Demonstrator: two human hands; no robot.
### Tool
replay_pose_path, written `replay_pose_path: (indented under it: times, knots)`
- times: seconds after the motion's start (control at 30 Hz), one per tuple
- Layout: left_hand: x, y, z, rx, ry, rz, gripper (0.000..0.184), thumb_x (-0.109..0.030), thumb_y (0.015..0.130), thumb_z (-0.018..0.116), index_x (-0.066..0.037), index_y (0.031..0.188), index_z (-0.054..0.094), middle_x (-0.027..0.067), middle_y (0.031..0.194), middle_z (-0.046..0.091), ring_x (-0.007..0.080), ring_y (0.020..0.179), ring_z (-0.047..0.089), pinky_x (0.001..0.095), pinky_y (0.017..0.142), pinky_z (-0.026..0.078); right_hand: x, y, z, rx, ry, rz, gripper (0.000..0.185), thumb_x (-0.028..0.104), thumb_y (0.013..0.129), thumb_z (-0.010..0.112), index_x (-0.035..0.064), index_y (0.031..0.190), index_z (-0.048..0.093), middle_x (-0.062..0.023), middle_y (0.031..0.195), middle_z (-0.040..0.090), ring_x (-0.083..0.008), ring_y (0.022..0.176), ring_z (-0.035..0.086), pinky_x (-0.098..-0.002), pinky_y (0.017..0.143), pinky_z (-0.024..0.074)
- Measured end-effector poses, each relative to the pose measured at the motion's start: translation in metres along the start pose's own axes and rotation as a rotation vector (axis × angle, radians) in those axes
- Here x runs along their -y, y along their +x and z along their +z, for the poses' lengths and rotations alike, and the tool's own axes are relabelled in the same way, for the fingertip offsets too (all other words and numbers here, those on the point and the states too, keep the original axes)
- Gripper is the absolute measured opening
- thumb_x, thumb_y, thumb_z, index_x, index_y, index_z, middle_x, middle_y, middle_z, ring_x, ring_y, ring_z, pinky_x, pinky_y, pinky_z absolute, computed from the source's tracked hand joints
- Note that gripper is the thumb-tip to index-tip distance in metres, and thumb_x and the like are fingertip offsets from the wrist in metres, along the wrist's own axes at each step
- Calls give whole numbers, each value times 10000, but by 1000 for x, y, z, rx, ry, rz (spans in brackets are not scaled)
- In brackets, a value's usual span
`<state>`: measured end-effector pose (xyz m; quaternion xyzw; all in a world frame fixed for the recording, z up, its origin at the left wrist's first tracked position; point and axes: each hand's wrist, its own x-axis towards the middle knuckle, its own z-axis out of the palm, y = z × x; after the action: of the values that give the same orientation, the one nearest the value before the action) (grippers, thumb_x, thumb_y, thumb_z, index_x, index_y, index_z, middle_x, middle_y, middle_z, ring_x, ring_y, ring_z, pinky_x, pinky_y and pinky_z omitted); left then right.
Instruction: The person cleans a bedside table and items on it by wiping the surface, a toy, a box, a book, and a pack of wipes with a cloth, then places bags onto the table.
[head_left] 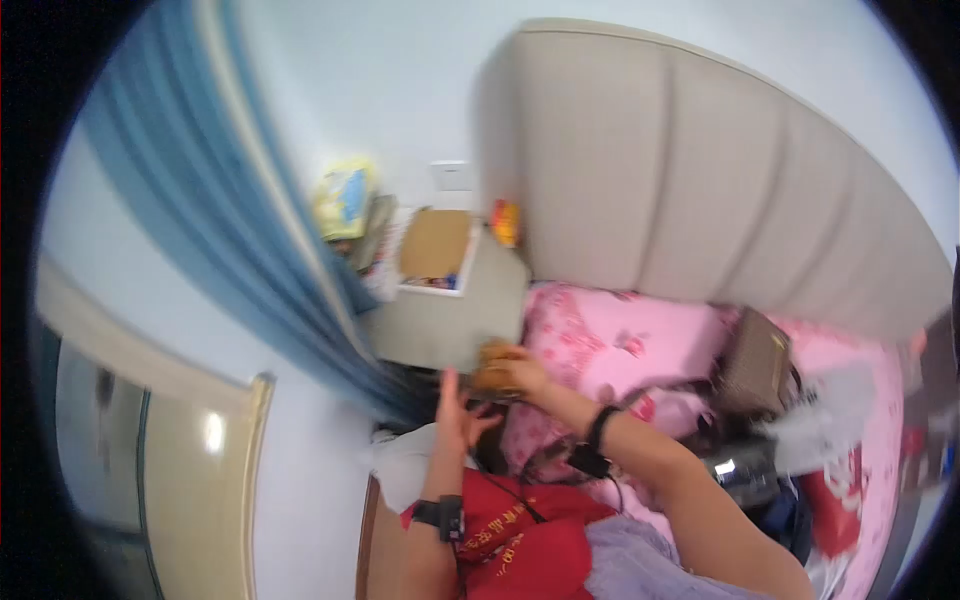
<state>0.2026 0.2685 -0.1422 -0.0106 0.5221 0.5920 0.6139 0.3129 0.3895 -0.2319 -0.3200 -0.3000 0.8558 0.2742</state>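
Note:
My right hand (523, 374) is closed around a blurred brown-and-tan object (494, 368) at the front right corner of the nightstand (435, 330). What kind of thing it is, I cannot make out. Just left of it and lower, my left hand (457, 418) is held up with its fingers apart and nothing in it. Both wrists wear dark bands, and a red cloth with yellow lettering (500, 530) covers my front.
On the nightstand lie a white-edged tray or box with a brown panel (437, 245), a yellow-and-blue packet (345, 200) and an orange item (505, 222). A blue curtain (215, 170) hangs left. Right, the pink bed (610, 330) bears a brown bag (757, 360) and clear plastic (830, 415).

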Motion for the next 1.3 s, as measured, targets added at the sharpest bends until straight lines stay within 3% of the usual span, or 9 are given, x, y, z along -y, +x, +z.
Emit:
replay_pose_path:
  times: [0.07,0.17,0.4,0.47,0.7,0.87,1.03,1.17,1.3]
  knots:
    - [-13,3,-1,264,-68,27,625,-651,919,477,-142,1271,562,112,1187,626,277,1099,606,484,906,519,-21,-3,37,155,-406,-108,439,107,866,680,7,1277,564,-152,1095,675,-292,1011,664,-406,851,549]
    - [-16,45,-40,164,9,59,341,-379,950,575,-120,1171,598,91,1070,655,225,972,649,402,785,559,27,-72,99,-90,-1352,-537,656,293,846,695,50,1396,432,-235,1234,548,-370,1158,541,-425,1033,415]
    - [-19,84,-152,-119,-166,88,318,-402,910,550,-94,979,593,98,907,637,286,784,630,424,681,532,180,-185,41,-297,-1310,-886,672,301,829,711,69,1399,441,-253,1347,479,-409,1278,444,-440,1080,368]
    - [-21,79,-156,-118,-215,104,311,-401,917,528,-97,969,569,104,872,628,278,739,614,412,657,523,253,-263,21,-491,-1290,-513,631,340,861,696,90,1393,468,-235,1358,518,-341,1252,518,-416,1030,430]
    - [-30,50,-148,-143,-169,45,306,-400,906,545,-127,1045,540,127,901,639,278,730,616,416,653,518,281,-446,-50,-711,-1465,-267,448,242,811,708,35,1203,640,-161,1062,699,-228,956,671,-337,892,513]
    - [-28,60,-155,-93,-110,53,288,-366,899,569,-123,1051,546,131,905,641,287,754,622,437,671,525,213,-484,-83,-415,-1963,335,1097,342,566,891,244,1500,324,-173,1532,303,-412,1407,275,-531,1105,319]
    - [-29,37,-148,-83,-97,78,259,-330,898,580,-109,1026,542,131,903,637,292,759,622,439,670,529,144,-458,-54,-619,-1907,98,1280,532,507,886,272,1543,182,-198,1567,197,-442,1437,199,-614,1115,245]
    - [-9,27,-143,-78,81,423,237,-310,901,582,-104,1011,543,119,902,632,287,761,622,433,675,530,149,-435,-26,-299,-2281,-85,1213,622,496,840,264,1516,290,-160,1555,254,-392,1443,228,-604,1138,198]
    - [-17,51,-157,-79,-65,207,201,-293,905,580,-110,984,551,101,901,623,278,779,623,433,690,531,149,-419,-41,-35,-2354,-80,1184,697,496,787,261,1498,333,-162,1505,352,-373,1436,250,-607,1142,182]
